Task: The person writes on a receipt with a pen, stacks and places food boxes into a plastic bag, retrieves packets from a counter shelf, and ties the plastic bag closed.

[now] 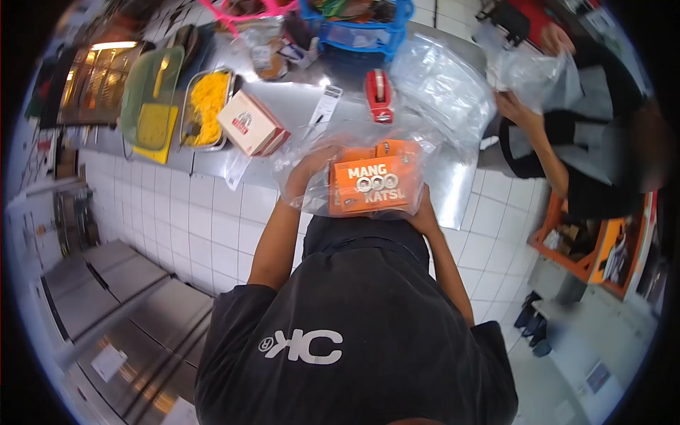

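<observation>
Several orange cardboard food boxes (368, 185), the front one printed "MANG KATSU", sit inside a clear plastic bag (303, 200) at the table's near edge. My left hand (312, 170) shows through the bag's film, closed against the left side of the boxes; its fingertips are partly hidden. On the right, my right hand (425, 214) grips the side of the bag low down, with its fingers mostly out of sight. Just beyond the bag stands a red tape dispenser (379, 99). A white-and-red carton (248, 125) and a printed receipt (326, 106) lie to its left.
A metal tray (228, 88) of shredded yellow food and a green-lidded tub (145, 92) stand left. Flat clear bags (439, 88) cover the right side of the steel table (460, 202). A blue basket (354, 35) stands behind. At right, a co-worker's hands (520, 110) hold another plastic bag.
</observation>
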### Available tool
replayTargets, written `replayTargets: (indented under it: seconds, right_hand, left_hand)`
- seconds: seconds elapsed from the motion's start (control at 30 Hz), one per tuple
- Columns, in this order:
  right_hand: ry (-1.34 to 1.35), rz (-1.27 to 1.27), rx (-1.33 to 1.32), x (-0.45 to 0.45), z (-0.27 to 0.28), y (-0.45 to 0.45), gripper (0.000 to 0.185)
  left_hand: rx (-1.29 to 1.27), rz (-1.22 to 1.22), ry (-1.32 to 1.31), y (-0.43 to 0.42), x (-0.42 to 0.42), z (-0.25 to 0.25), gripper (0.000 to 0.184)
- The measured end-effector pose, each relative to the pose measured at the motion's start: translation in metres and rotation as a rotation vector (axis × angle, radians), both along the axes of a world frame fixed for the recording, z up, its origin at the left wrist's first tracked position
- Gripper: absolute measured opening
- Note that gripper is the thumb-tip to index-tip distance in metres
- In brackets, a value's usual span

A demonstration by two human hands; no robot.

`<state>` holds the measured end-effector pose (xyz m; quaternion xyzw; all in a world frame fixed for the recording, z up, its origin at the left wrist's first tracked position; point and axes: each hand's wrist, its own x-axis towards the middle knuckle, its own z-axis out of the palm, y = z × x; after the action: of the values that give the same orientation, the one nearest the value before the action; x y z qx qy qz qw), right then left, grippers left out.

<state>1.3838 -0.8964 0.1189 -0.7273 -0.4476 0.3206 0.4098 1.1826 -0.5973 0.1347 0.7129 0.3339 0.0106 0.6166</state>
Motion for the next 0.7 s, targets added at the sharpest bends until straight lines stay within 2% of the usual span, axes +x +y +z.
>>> replayTargets:
  seconds: [0.03,0.07,0.1,0.13,0.17,0.2,0.23,0.27,0.3,0.33,0.37,0.43,0.47,0.5,0.57,0.63,0.7]
  right_hand:
    - [0.076,0.068,-0.107,0.016,0.005,-0.008,0.094]
    - [0.147,0.139,-0.216,0.036,0.016,-0.019,0.091]
    - [0.032,0.157,-0.377,0.052,0.046,-0.025,0.069]
    - [-0.059,0.148,-0.405,0.075,0.047,-0.04,0.048]
    - [0.054,0.046,-0.393,0.091,0.077,-0.043,0.039]
    - [0.07,-0.072,-0.325,0.09,0.13,-0.029,0.036]
    - [0.163,-0.186,-0.146,0.094,0.163,-0.024,0.023]
    - [0.099,-0.097,0.098,0.099,0.191,-0.018,0.016]
    - [0.046,-0.004,0.341,0.103,0.218,-0.006,0.013]
    - [0.313,0.218,0.437,0.092,0.249,0.017,0.014]
    - [0.589,0.429,0.514,0.073,0.277,0.039,0.017]
    - [0.123,0.635,0.214,0.035,0.309,0.094,0.018]
    - [-0.075,0.69,-0.006,-0.013,0.321,0.134,0.022]
    - [-0.282,0.733,-0.225,-0.055,0.322,0.174,0.027]
    - [-0.42,0.97,-0.31,-0.077,0.256,0.209,0.043]
    - [-0.51,1.155,-0.323,-0.077,0.176,0.229,0.047]
    - [-0.539,1.238,-0.442,-0.082,0.136,0.246,0.04]
  left_hand:
    - [0.006,0.13,-0.224,-0.005,-0.015,0.007,0.053]
    - [0.014,0.177,-0.227,-0.012,-0.037,0.001,0.053]
    - [-0.1,0.384,-0.298,-0.022,-0.063,-0.014,0.047]
    - [-0.214,0.589,-0.372,-0.033,-0.089,-0.025,0.042]
    - [-0.207,0.635,-0.376,-0.048,-0.114,-0.031,0.042]
    - [0.008,0.521,-0.214,-0.068,-0.139,-0.036,0.042]
    - [0.206,0.403,-0.042,-0.086,-0.158,-0.038,0.043]
    - [0.194,0.456,-0.036,-0.099,-0.165,-0.037,0.043]
    - [0.381,0.347,0.03,-0.113,-0.165,-0.032,0.047]
    - [0.56,0.228,0.101,-0.123,-0.162,-0.028,0.053]
    - [0.538,0.273,0.107,-0.13,-0.159,-0.03,0.053]
    - [0.654,0.283,0.134,-0.127,-0.148,-0.038,0.056]
    - [0.635,0.318,0.129,-0.122,-0.143,-0.042,0.056]
    - [0.676,0.379,0.148,-0.115,-0.138,-0.047,0.057]
    - [0.694,0.462,0.152,-0.107,-0.124,-0.059,0.058]
    - [0.75,0.439,0.123,-0.1,-0.109,-0.066,0.058]
    - [0.719,0.501,0.075,-0.095,-0.094,-0.06,0.052]
